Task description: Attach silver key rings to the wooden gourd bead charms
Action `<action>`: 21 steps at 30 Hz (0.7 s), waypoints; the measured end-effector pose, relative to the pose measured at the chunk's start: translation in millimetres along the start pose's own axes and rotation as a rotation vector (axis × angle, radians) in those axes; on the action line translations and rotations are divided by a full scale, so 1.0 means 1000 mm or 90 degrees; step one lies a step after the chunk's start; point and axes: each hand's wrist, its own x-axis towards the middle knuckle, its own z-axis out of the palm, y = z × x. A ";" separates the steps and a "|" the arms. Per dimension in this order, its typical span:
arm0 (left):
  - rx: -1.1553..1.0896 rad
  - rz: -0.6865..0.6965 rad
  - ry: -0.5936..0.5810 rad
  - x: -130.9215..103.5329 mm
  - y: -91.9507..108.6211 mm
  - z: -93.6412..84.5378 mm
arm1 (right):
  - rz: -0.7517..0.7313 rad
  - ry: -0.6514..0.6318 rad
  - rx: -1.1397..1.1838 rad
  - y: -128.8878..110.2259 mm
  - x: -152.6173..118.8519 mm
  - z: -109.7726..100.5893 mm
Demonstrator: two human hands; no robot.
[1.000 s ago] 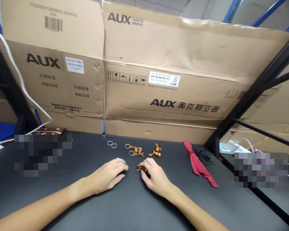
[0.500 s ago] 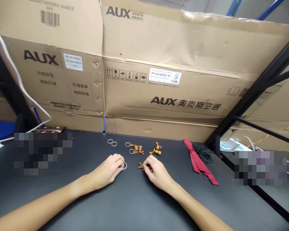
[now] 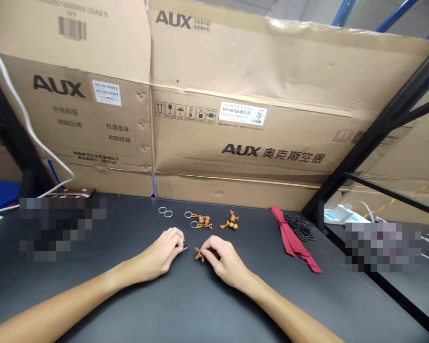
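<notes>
My left hand (image 3: 168, 248) is closed on a silver key ring (image 3: 185, 247), whose edge pokes out past the fingertips. To its right, my right hand (image 3: 222, 257) pinches a small wooden gourd pendant with an orange cord loop (image 3: 199, 253); the fingers hide most of its body. A short gap separates the ring from the cord. Behind the hands lie two gourd pendants (image 3: 203, 221) with rings fitted on their cords. Further right are two more gourd pendants (image 3: 232, 223) with no ring visible. Two loose key rings (image 3: 165, 211) lie at the back left.
Red ribbon strips (image 3: 294, 240) lie on the black table (image 3: 146, 309) at right, beside a pile of black pieces (image 3: 300, 227). Cardboard boxes (image 3: 236, 186) form a wall behind. Black metal frame posts (image 3: 346, 174) stand at both sides.
My right hand has moved left with the gourd pendant, bringing its cord closer to my left hand. The ring in my left hand has turned and now appears nearly edge-on.
</notes>
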 end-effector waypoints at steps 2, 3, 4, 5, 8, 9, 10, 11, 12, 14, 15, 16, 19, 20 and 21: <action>-0.040 -0.008 0.014 0.003 0.004 0.003 | 0.002 -0.005 0.031 -0.003 0.000 0.003; -0.060 -0.016 0.019 0.004 0.006 0.005 | 0.004 -0.008 0.047 -0.005 0.001 0.004; -0.078 -0.026 0.024 0.005 0.008 0.006 | 0.007 -0.011 0.062 -0.006 0.001 0.005; -0.093 -0.035 0.025 0.007 0.009 0.008 | 0.010 -0.012 0.076 -0.007 0.001 0.006; -0.112 -0.040 0.010 0.009 0.012 0.010 | 0.019 -0.013 0.104 -0.010 0.002 0.006; -0.113 -0.037 0.006 0.009 0.012 0.011 | 0.023 -0.014 0.108 -0.011 0.002 0.006; -0.111 -0.036 0.004 0.009 0.012 0.011 | 0.027 -0.014 0.110 -0.011 0.002 0.006; -0.108 -0.036 0.004 0.008 0.012 0.011 | 0.029 -0.013 0.107 -0.011 0.002 0.006; -0.106 -0.038 0.006 0.008 0.012 0.012 | 0.028 -0.013 0.099 -0.010 0.002 0.007; -0.106 -0.041 0.009 0.007 0.011 0.012 | 0.016 -0.012 0.073 -0.010 0.002 0.007; -0.108 -0.041 0.010 0.007 0.011 0.012 | 0.006 -0.013 0.059 -0.009 0.001 0.008; -0.109 -0.041 0.011 0.007 0.011 0.011 | -0.004 -0.015 0.046 -0.008 0.001 0.009; -0.110 -0.035 0.015 0.007 0.014 0.011 | -0.030 -0.015 0.017 -0.005 0.000 0.012; -0.108 -0.033 0.018 0.008 0.015 0.010 | -0.038 -0.011 0.009 -0.004 -0.001 0.012; -0.106 -0.030 0.021 0.008 0.016 0.010 | -0.045 -0.005 0.001 -0.003 -0.001 0.012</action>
